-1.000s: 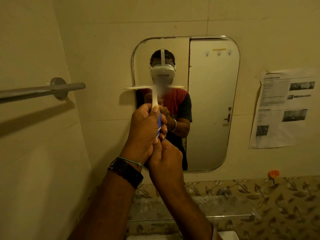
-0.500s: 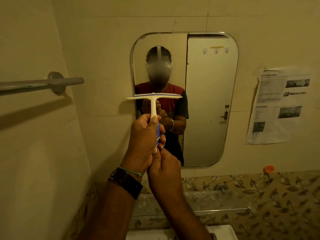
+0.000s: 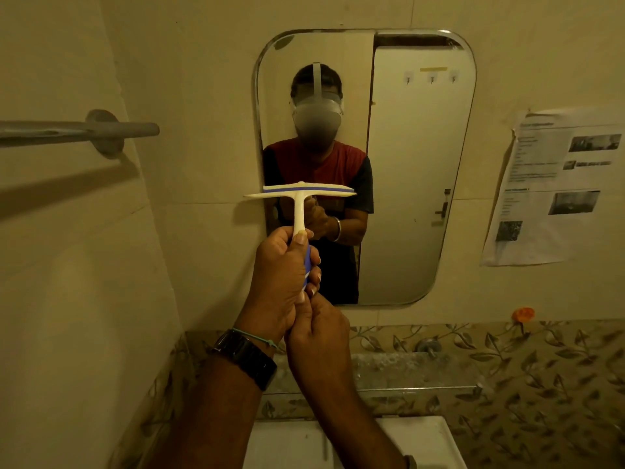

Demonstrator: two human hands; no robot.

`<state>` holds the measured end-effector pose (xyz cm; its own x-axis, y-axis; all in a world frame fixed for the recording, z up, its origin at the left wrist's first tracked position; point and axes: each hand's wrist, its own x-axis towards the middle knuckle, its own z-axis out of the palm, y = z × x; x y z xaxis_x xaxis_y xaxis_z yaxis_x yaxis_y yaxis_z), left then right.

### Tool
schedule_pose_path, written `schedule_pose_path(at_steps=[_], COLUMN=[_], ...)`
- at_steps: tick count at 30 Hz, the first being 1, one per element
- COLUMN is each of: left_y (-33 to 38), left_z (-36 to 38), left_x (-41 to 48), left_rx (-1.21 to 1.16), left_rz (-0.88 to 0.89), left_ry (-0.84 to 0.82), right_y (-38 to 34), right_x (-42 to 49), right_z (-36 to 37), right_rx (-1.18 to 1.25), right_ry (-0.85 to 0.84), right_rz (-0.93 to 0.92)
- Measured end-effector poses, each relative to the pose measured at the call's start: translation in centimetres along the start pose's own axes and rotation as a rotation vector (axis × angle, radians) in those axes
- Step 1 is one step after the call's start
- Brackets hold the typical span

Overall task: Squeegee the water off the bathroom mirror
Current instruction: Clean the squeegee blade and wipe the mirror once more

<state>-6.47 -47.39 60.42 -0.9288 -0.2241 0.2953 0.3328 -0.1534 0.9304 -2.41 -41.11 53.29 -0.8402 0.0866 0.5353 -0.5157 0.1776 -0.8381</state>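
Hidden: the lower end of the squeegee (image 3: 299, 195) handle is buried under the hands, out of sight.
Hard to tell: is the blade actually pressed on the mirror (image 3: 422, 164)? From this angle I can't say. No water shows on the glass in this dim light either.
Cut off: both forearms run out of the bottom of the frame. The towel bar (image 3: 77, 130) runs off the left edge.
Left hand: the left hand (image 3: 280, 272), the one with the watch (image 3: 247, 358), has its fingers wrapped tight round the handle, thumb laid up along the white stem.
Right hand: the right hand (image 3: 318, 330) sits tucked just under the left, back to the camera, fingers curled out of view. Whether they grip the handle end or the other hand, I can't tell.
Squeegee now: centre of the frame, blade level. Its left tip pokes past the mirror's left edge over the wall, and the rest crosses the lower-left part of the glass.
Change: down it comes! A second ago the blade sat at head height in the reflection, half a second ago at the chest, and now it is just above the reflected hands. Same two-handed hold throughout.
Basin: the white basin (image 3: 422, 441) sits at bottom centre, cropped by the frame and half covered by the arms. Its inside is not visible.
Shelf: a speckled shelf (image 3: 422, 370) sits between the mirror and the basin.
Wall: a printed paper (image 3: 554, 187) is stuck up to the right of the mirror.
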Motion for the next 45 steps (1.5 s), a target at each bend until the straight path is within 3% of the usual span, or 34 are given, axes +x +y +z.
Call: schedule_pose_path(at_steps=[45], left_y=[-8.8], left_z=[-2.5], left_x=[-4.2], left_rx=[0.037], left_rz=[-0.128], left_ry=[0.068], right_y=[7.0], right_x=[-6.6], right_z=[0.8], right_rx=[-0.008], right_ry=[-0.12], right_rz=[0.229])
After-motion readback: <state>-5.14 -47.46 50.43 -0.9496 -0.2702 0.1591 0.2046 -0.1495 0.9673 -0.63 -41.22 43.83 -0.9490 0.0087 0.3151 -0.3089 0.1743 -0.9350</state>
